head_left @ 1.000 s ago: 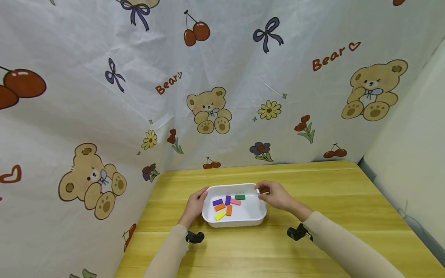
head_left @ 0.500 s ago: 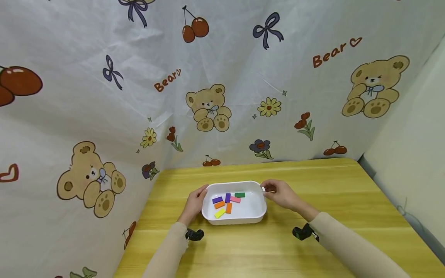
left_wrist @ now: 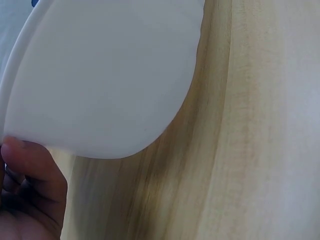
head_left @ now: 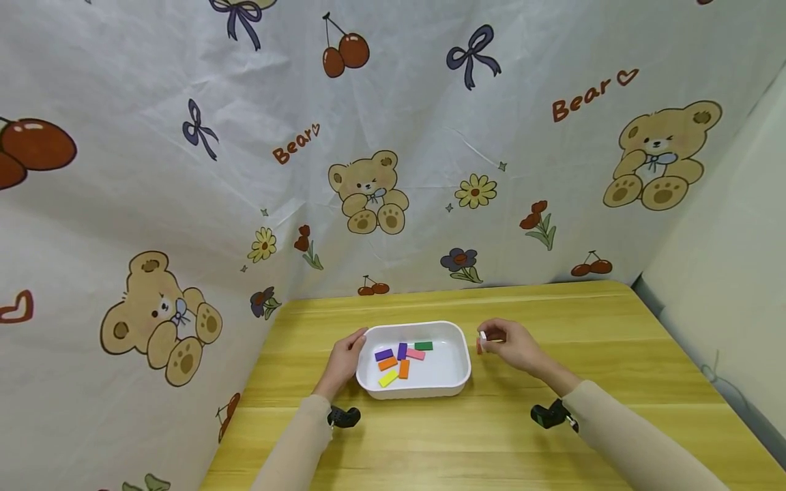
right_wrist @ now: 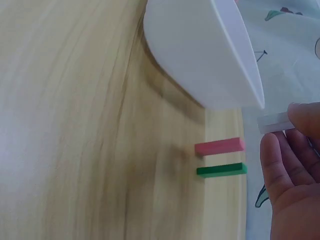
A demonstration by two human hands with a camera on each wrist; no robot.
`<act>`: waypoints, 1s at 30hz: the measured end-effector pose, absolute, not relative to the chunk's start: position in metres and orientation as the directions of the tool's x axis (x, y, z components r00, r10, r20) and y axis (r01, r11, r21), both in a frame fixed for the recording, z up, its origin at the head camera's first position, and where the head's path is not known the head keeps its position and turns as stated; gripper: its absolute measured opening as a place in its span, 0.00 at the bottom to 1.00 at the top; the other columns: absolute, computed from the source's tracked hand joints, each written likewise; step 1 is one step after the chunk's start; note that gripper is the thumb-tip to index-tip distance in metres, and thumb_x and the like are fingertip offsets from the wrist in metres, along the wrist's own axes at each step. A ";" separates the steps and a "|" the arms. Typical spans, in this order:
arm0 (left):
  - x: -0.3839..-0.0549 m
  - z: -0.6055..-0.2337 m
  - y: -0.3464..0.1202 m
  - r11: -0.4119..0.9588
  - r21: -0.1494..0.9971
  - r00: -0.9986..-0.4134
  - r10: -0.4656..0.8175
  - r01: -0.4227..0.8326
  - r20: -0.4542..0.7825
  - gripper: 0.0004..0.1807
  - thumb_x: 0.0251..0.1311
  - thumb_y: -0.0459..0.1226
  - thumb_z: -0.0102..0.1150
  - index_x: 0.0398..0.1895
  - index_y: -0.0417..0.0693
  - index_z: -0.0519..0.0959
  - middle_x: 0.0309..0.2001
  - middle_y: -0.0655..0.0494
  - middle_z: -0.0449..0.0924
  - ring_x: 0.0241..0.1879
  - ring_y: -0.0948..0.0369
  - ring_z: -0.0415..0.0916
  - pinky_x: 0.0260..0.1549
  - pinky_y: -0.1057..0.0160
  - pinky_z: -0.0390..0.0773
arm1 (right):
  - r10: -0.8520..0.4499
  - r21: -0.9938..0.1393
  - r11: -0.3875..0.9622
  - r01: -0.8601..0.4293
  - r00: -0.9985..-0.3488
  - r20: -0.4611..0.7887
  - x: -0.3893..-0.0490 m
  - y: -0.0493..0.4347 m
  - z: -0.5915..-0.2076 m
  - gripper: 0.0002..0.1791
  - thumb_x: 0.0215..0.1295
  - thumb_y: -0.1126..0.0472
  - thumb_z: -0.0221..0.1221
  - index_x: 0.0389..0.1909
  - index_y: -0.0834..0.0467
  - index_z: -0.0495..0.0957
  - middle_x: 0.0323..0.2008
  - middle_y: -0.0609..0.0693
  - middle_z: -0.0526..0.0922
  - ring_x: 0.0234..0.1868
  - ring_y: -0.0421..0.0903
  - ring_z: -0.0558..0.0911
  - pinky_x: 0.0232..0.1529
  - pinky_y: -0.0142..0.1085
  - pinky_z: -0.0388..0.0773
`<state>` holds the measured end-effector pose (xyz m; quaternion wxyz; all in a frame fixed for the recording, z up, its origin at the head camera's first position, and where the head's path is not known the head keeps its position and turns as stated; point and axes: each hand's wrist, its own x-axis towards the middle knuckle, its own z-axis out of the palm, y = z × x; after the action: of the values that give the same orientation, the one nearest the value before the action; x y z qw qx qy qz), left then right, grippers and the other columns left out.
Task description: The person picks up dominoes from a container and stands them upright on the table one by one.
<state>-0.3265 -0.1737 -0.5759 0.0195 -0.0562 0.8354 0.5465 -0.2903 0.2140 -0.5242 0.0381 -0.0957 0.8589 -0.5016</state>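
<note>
My left hand (head_left: 342, 361) holds the left end of a white plastic tray (head_left: 413, 393), its fingers at the rim. In the tray lie several coloured domino blocks: purple (head_left: 384, 354), orange (head_left: 404, 369), yellow (head_left: 389, 378), pink (head_left: 415, 354) and green (head_left: 424, 346). Just right of the tray, my right hand (head_left: 514, 344) pinches a white domino block (right_wrist: 274, 123) between thumb and fingers. Below that block in the right wrist view, a pink block (right_wrist: 220, 146) and a green block (right_wrist: 221, 170) stand on end side by side on the table, beyond the tray's end.
The wooden table (head_left: 442, 443) reaches to a printed cloth (head_left: 424, 259) hung behind it and along the left. A plain pale wall (head_left: 731, 259) borders the right side. Black wrist cameras (head_left: 345, 417) hang under both forearms.
My right hand has moved rightward with the white domino block, from the tray's right rim to beside the tray. A reddish upright block now shows by its fingers. The left hand keeps its place.
</note>
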 end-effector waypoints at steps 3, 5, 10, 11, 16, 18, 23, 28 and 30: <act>-0.327 -0.575 -0.173 0.393 0.912 -0.993 -0.076 -0.116 -0.094 0.22 0.80 0.46 0.49 0.71 0.56 0.76 0.75 0.51 0.70 0.77 0.48 0.63 0.74 0.45 0.68 | -0.189 -0.859 0.498 -0.116 -0.982 0.023 -0.290 0.220 -0.528 0.12 0.70 0.67 0.62 0.52 0.63 0.80 0.49 0.61 0.85 0.52 0.53 0.85 0.47 0.36 0.87; -0.327 -0.576 -0.173 0.397 0.911 -0.994 -0.073 -0.108 -0.086 0.21 0.80 0.46 0.49 0.71 0.57 0.76 0.75 0.51 0.71 0.77 0.48 0.63 0.74 0.45 0.68 | -0.173 -0.854 0.509 -0.104 -0.985 0.017 -0.289 0.222 -0.531 0.13 0.70 0.67 0.63 0.53 0.63 0.80 0.49 0.59 0.85 0.53 0.54 0.85 0.47 0.38 0.88; -0.328 -0.575 -0.173 0.394 0.912 -0.993 -0.074 -0.114 -0.092 0.21 0.80 0.46 0.49 0.71 0.58 0.76 0.75 0.52 0.71 0.77 0.48 0.63 0.74 0.46 0.69 | -0.160 -0.844 0.528 -0.091 -0.987 0.006 -0.289 0.227 -0.538 0.15 0.70 0.67 0.63 0.55 0.66 0.79 0.49 0.58 0.84 0.53 0.55 0.84 0.50 0.41 0.88; -0.328 -0.575 -0.173 0.395 0.913 -0.994 -0.070 -0.105 -0.084 0.21 0.80 0.46 0.49 0.71 0.57 0.76 0.74 0.51 0.71 0.76 0.48 0.63 0.74 0.45 0.69 | -0.158 -0.843 0.530 -0.090 -0.987 0.006 -0.289 0.228 -0.539 0.16 0.70 0.67 0.63 0.56 0.66 0.79 0.50 0.58 0.85 0.53 0.55 0.84 0.50 0.42 0.88; -0.327 -0.573 -0.172 0.389 0.917 -0.995 -0.070 -0.091 -0.069 0.21 0.80 0.45 0.50 0.71 0.55 0.77 0.74 0.50 0.71 0.76 0.47 0.64 0.74 0.45 0.69 | -0.146 -0.843 0.531 -0.083 -0.989 0.005 -0.289 0.232 -0.544 0.15 0.70 0.67 0.63 0.55 0.65 0.79 0.51 0.60 0.85 0.53 0.55 0.85 0.51 0.42 0.87; -0.327 -0.574 -0.172 0.389 0.916 -0.994 -0.073 -0.099 -0.076 0.21 0.80 0.45 0.50 0.70 0.57 0.77 0.74 0.51 0.71 0.76 0.48 0.63 0.74 0.46 0.68 | -0.139 -0.845 0.529 -0.075 -0.990 0.001 -0.289 0.234 -0.546 0.15 0.70 0.67 0.63 0.55 0.65 0.79 0.52 0.61 0.84 0.53 0.55 0.84 0.50 0.41 0.87; -0.325 -0.575 -0.173 0.395 0.913 -0.994 -0.067 -0.104 -0.084 0.21 0.80 0.45 0.49 0.71 0.57 0.76 0.74 0.51 0.71 0.77 0.48 0.63 0.75 0.45 0.67 | -0.127 -0.846 0.529 -0.069 -0.992 0.001 -0.288 0.243 -0.555 0.17 0.70 0.67 0.63 0.57 0.68 0.78 0.54 0.64 0.83 0.54 0.58 0.84 0.50 0.41 0.87; -0.325 -0.576 -0.173 0.390 0.915 -0.994 -0.065 -0.102 -0.083 0.21 0.80 0.45 0.49 0.71 0.56 0.76 0.74 0.51 0.71 0.77 0.48 0.63 0.74 0.45 0.68 | -0.119 -0.854 0.517 -0.065 -0.993 0.004 -0.290 0.250 -0.561 0.18 0.70 0.67 0.63 0.58 0.68 0.77 0.55 0.65 0.82 0.55 0.60 0.84 0.49 0.39 0.88; -0.325 -0.576 -0.173 0.386 0.917 -0.995 -0.064 -0.100 -0.082 0.22 0.80 0.45 0.49 0.72 0.54 0.75 0.74 0.50 0.71 0.77 0.48 0.63 0.74 0.46 0.69 | -0.113 -0.855 0.515 -0.058 -0.994 -0.002 -0.291 0.252 -0.564 0.18 0.70 0.66 0.63 0.58 0.68 0.77 0.55 0.64 0.82 0.55 0.59 0.84 0.49 0.38 0.88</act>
<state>-0.3252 -0.1729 -0.5755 0.0164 -0.0491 0.8323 0.5519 -0.2913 0.2516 -0.5635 0.0285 -0.0491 0.8700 -0.4898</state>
